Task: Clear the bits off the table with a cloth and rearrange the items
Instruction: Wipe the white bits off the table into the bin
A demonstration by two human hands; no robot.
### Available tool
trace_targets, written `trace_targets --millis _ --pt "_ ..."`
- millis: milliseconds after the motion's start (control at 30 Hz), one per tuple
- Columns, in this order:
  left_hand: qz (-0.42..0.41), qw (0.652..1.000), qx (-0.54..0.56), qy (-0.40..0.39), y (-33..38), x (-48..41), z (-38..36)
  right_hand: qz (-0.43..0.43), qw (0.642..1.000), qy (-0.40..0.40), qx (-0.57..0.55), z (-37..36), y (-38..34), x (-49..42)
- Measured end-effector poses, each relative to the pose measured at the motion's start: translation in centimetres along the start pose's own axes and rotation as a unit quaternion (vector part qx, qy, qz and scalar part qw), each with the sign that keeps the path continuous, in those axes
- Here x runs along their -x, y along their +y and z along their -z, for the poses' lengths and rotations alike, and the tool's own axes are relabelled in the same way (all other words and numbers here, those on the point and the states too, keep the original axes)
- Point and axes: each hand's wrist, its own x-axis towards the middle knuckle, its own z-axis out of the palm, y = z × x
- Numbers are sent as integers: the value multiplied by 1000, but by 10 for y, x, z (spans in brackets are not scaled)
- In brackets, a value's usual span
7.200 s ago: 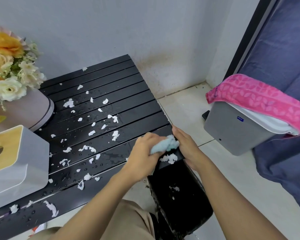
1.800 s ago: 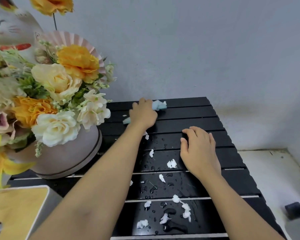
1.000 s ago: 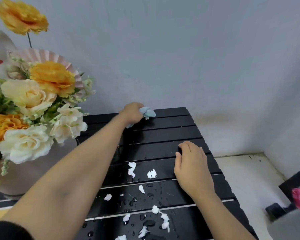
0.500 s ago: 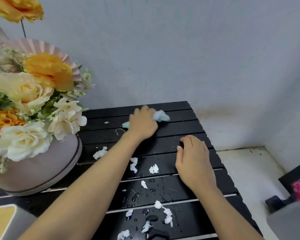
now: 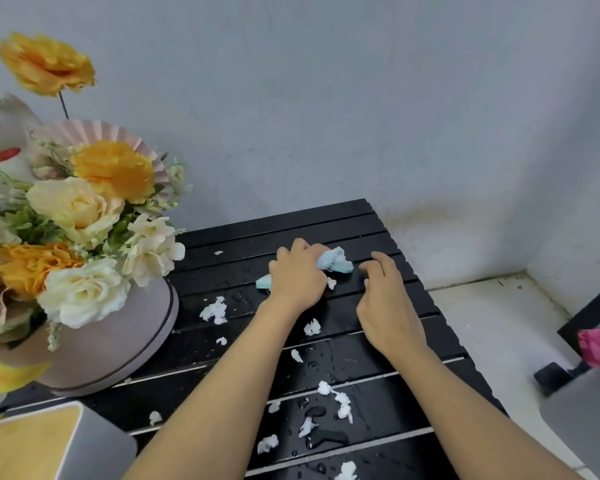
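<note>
On table [image 5: 413,299]: left hand [image 5: 298,275] clutches cloth [image 5: 335,260]; right hand [image 5: 385,306] relaxed, empty.

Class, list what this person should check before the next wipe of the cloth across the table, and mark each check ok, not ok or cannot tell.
1. Cloth in hand: the left hand grips the light blue cloth. Ok.
2. Cloth on the surface: it touches the black slatted table. Ok.
3. Right hand free: it holds nothing, close beside the cloth. Ok.
4. Bits cleared: white bits lie scattered over the nearer slats. Not ok.
5. Surface dry: water drops sit among the bits. Not ok.
6. Something below the edge to catch the bits: that area is out of view. Cannot tell.
</note>
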Motion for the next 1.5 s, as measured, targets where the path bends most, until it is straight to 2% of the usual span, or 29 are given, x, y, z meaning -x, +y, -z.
trace_targets --millis 100,167,200,267,333,367,433,500,567,600,667,700,733,767,833,900,967,1000,1033,1100,1167,1200,1233,1333,1400,1500 --pt "-5 991 90 -103 14 29 11 -20 992 31 -119 15 -8 13" --pt "3 965 194 -174 18 38 34 -7 990 59 -128 28 -4 32" --pt "21 965 202 -163 15 37 47 5 994 63 -93 37 1 45" --pt "70 981 168 -68 0 30 64 14 997 55 44 58 20 70" --pt "108 991 83 11 -21 31 60 -28 987 -17 160 79 42 97" --pt "122 991 48 19 -30 35 54 -61 980 -74 175 86 50 108" --pt "125 992 -13 15 -33 55 32 -120 974 -162 99 89 54 124" --pt "96 992 -58 59 -17 83 8 -126 979 -149 53 83 55 133" --pt "29 993 -66 91 7 110 -6 -119 984 -125 53 80 54 130" --pt "-10 996 -42 75 16 121 -6 -119 984 -123 51 80 55 129" --pt "-65 991 104 -62 20 127 10 -122 984 -125 45 81 56 129" --pt "-64 967 209 -133 19 122 25 -121 984 -125 43 81 56 129" --pt "-44 947 274 -161 15 113 39 -118 984 -124 41 81 55 129" --pt "-13 946 287 -147 8 101 47 -114 985 -120 40 81 55 129" --pt "65 969 233 -48 -4 70 51 -110 987 -111 36 79 56 128" --pt "108 992 70 -6 -6 60 32 -112 987 -109 32 78 58 129" --pt "86 995 -57 11 10 80 3 -116 987 -109 28 76 58 129" --pt "59 995 -72 22 20 93 -5 -118 987 -108 28 76 59 129" --pt "19 998 -54 18 31 108 -5 -119 987 -106 28 75 59 128" --pt "-66 993 53 -77 40 130 4 -121 986 -106 33 74 60 126" --pt "-74 968 172 -169 39 136 28 -120 987 -105 31 74 61 126" --pt "-65 966 192 -162 35 133 40 -119 987 -106 27 74 61 126" --pt "-59 974 183 -123 30 129 51 -117 987 -107 25 74 62 126" --pt "-7 995 99 6 6 116 66 -115 988 -102 22 73 63 126" --pt "35 997 58 30 -5 122 53 -110 989 -100 21 72 64 126" --pt "85 992 59 77 12 153 13 -107 989 -101 21 72 64 126"
